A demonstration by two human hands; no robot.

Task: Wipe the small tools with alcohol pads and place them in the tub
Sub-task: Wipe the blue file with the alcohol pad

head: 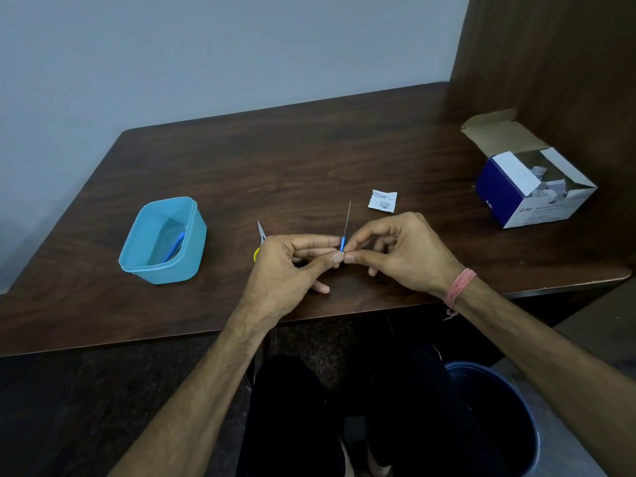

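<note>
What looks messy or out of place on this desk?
Little does. A torn pad wrapper lies loose on the table, and the box at the right holds crumpled wrappers. The tub stands upright, and both hands pinch a thin blue-handled tool.

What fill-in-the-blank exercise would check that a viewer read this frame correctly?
1. Both hands pinch a thin tool with a ____ handle.
2. The tub sits to the ____ of the left hand.
3. The torn packet lies on the table beyond the ____ hand.
Missing words: blue; left; right.
</note>
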